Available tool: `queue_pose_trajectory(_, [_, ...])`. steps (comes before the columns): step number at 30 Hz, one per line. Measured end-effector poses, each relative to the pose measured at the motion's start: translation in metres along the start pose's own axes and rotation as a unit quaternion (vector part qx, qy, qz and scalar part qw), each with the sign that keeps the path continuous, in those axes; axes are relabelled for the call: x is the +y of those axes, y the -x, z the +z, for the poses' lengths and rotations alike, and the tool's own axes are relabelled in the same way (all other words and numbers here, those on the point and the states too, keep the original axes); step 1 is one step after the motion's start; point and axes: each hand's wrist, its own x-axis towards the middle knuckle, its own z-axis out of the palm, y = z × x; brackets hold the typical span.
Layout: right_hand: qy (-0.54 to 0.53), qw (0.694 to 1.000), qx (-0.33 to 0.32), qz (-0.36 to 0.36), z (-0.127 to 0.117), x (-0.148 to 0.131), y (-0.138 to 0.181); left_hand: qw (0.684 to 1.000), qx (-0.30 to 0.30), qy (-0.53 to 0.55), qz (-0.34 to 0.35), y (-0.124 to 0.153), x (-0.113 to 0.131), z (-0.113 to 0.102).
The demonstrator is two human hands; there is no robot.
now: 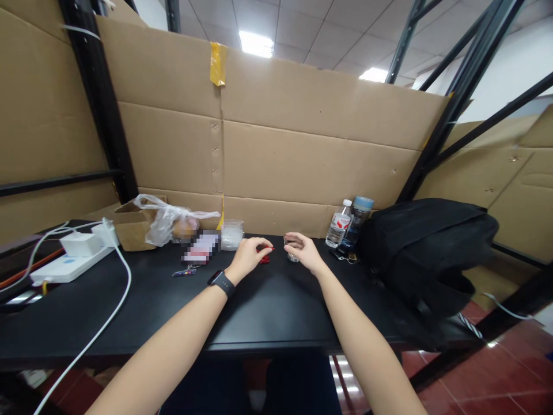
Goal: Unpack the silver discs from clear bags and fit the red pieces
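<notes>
Red plastic shows between the fingers of the left hand (250,256): a small red object (264,254), too small to name more closely, pinched at the fingertips and resting on or just above the black table (276,311). A dark smartwatch (221,282) sits on that wrist. Just to the right of that grip, the right hand (302,249) curls around a small clear glass container (291,249), fingers closed on it; its base seems to touch the tabletop.

Beyond the left grip stands a clear plastic tub (232,235). Farther to its left lie a plastic bag (162,222) in a cardboard box and a white power strip (69,266). To the right of the right grip, close by, stand a water bottle (339,225) and a darker bottle (356,222), then a black backpack (427,253).

The likeliest slip, I judge, is the red piece escaping the fingertip pinch and rolling off. An outward sweep of the right elbow could also topple the bottles.
</notes>
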Motion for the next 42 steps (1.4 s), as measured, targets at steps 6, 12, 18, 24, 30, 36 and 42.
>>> queue_pose_trajectory(6, [-0.112, 0.993, -0.043, -0.008, 0.03, -0.024, 0.011, 0.999, 0.027, -0.02, 0.021, -0.001, 0.001, 0.0])
queue_pose_trajectory(12, [-0.147, 0.988, -0.045, -0.002, 0.042, -0.027, 0.014, 0.997, 0.056, -0.048, 0.014, 0.001, 0.003, 0.004])
queue_pose_trajectory(18, [-0.174, 0.984, -0.037, 0.004, 0.045, -0.025, 0.014, 0.994, 0.065, -0.082, 0.001, 0.004, 0.0, 0.008])
queue_pose_trajectory(24, [-0.194, 0.981, -0.023, 0.005, 0.047, -0.022, 0.014, 0.992, 0.088, -0.088, -0.002, 0.004, 0.001, 0.009])
queue_pose_trajectory(30, [-0.2, 0.98, -0.019, 0.003, 0.048, -0.021, 0.014, 0.993, 0.078, -0.082, 0.029, 0.005, 0.005, 0.009])
queue_pose_trajectory(36, [-0.181, 0.983, -0.015, 0.002, 0.049, -0.023, 0.014, 0.994, 0.088, -0.067, 0.017, 0.004, 0.003, 0.01])
queue_pose_trajectory(42, [-0.098, 0.995, -0.017, 0.016, 0.043, -0.018, 0.01, 0.995, 0.086, -0.04, 0.01, 0.002, 0.0, 0.009])
